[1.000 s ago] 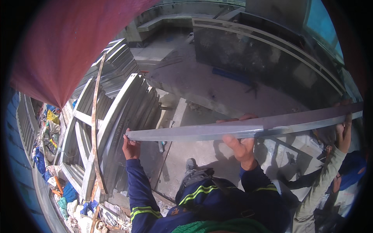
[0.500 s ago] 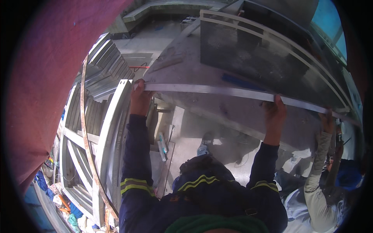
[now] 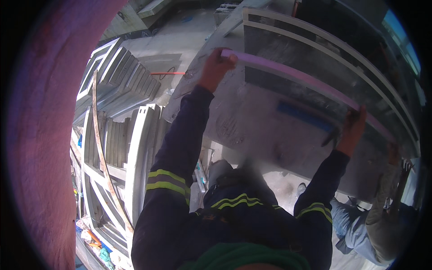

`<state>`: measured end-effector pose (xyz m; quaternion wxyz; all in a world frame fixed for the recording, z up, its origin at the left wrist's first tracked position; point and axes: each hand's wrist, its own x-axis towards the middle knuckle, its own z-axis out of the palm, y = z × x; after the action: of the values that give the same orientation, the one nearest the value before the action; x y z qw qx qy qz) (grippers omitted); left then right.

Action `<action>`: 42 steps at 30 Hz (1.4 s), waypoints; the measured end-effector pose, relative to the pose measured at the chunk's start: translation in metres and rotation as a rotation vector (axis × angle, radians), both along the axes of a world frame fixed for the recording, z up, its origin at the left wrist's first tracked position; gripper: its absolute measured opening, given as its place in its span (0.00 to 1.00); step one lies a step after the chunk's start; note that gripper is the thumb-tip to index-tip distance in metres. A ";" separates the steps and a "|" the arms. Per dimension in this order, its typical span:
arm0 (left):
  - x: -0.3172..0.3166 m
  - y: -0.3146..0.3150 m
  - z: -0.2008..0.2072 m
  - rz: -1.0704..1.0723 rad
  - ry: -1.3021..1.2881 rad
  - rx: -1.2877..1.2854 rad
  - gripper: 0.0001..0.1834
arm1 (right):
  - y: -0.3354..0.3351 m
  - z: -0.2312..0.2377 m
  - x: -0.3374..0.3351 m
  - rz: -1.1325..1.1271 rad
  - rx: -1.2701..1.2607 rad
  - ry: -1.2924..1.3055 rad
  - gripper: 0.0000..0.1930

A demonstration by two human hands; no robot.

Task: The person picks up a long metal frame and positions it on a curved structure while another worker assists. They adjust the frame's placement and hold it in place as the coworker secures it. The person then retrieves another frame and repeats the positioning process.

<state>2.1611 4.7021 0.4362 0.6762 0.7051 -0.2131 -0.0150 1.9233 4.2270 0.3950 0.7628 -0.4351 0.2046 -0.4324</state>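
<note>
A long pale bar [image 3: 292, 77] is held up over the dusty grey worktop [image 3: 261, 128], slanting down toward the right. My left hand [image 3: 218, 68] is closed around its left end. Farther along, my right hand [image 3: 353, 128] grips the same bar, its fingers partly blurred. A co-worker's hand [image 3: 394, 153] is at the bar's right end, dim and hard to make out. Behind the bar stands a dark panel [image 3: 270, 40] with pale rails along its top. On the worktop beneath lies a blue strip [image 3: 303, 115].
White metal frames [image 3: 134, 157] stand stacked at my left, with a rusty thin strip [image 3: 100, 144] leaning on them. More grey frames [image 3: 128, 72] are piled behind. A reddish sheet [image 3: 40, 135] fills the left edge. The co-worker's sleeve [image 3: 380, 220] is close at my right.
Both my hands have moved the bar away from me and to the right, over the worktop. My body has come nearer the worktop. The co-worker's arm has shifted along with the bar.
</note>
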 end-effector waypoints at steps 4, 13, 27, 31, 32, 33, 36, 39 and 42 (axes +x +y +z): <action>0.051 -0.037 -0.008 -0.015 -0.133 0.053 0.33 | -0.026 0.006 0.027 -0.008 -0.030 0.067 0.19; 0.115 -0.070 -0.027 0.047 0.040 -0.191 0.34 | -0.032 0.018 0.089 -0.039 -0.477 0.306 0.26; 0.148 -0.071 -0.040 -0.077 0.033 -0.250 0.38 | -0.036 0.024 0.103 0.021 -0.035 0.072 0.30; 0.156 -0.070 -0.047 -0.113 0.059 -0.314 0.40 | -0.036 0.025 0.098 0.013 -0.078 0.162 0.30; 0.159 -0.070 -0.048 -0.102 0.093 -0.287 0.41 | -0.036 0.025 0.099 0.008 -0.091 0.170 0.30; 0.160 -0.069 -0.049 -0.121 0.064 -0.309 0.41 | -0.037 0.025 0.099 0.022 -0.077 0.150 0.30; 0.161 -0.067 -0.053 -0.135 0.077 -0.317 0.42 | -0.038 0.025 0.103 0.015 -0.088 0.132 0.30; 0.160 -0.068 -0.054 -0.154 0.091 -0.354 0.42 | -0.039 0.025 0.105 -0.003 -0.100 0.139 0.30; 0.158 -0.069 -0.053 -0.173 0.114 -0.397 0.42 | -0.040 0.027 0.108 -0.011 -0.109 0.150 0.29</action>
<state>2.3195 4.6331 0.3830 0.8088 0.5354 -0.2329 -0.0706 2.0311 4.1873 0.4225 0.7181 -0.5058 0.2397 -0.4135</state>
